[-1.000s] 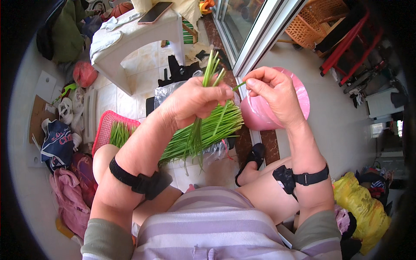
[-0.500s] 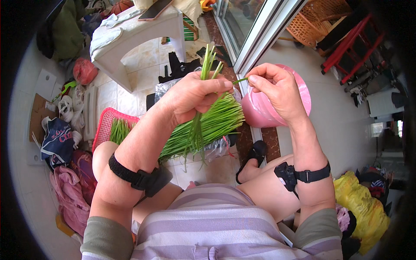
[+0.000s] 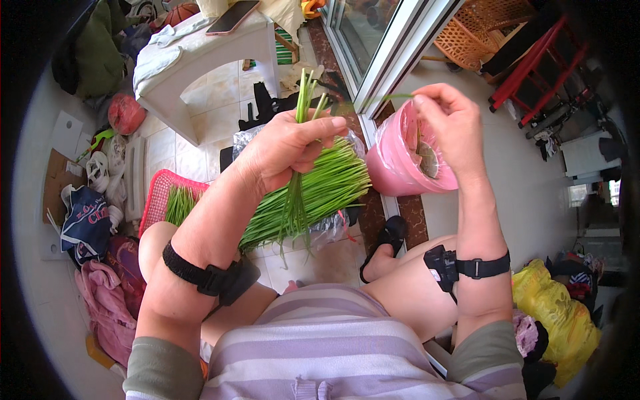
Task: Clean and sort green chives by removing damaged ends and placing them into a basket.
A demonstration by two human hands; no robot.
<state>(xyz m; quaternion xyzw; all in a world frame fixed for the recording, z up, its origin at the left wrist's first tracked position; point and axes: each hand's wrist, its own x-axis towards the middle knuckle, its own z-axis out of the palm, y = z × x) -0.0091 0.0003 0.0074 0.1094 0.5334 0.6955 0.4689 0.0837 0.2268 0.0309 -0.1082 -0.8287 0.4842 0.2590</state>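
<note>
My left hand (image 3: pixel 287 147) is closed around a small bunch of chives (image 3: pixel 303 100), pale stalk ends up and green leaves hanging below. To its right, my right hand (image 3: pixel 453 123) pinches a thin green chive strip (image 3: pixel 399 97) between thumb and fingertips, above the rim of a pink bucket (image 3: pixel 393 157). Inside the bucket are a clear plastic liner and some scraps. Beneath my left hand lies a large pile of chives (image 3: pixel 327 187) on plastic. A red basket (image 3: pixel 155 200) with more chives stands left of my left forearm.
A white stool (image 3: pixel 200 57) with a phone (image 3: pixel 232 17) on it stands at the far left. Behind the bucket is a sliding door frame (image 3: pixel 403 50). Bags and cloths (image 3: pixel 110 300) line the left wall; a yellow bag (image 3: pixel 553 320) lies at the right.
My right hand has moved right and slightly up, away from the left hand, carrying the green strip over the bucket. The left hand still grips its bunch.
</note>
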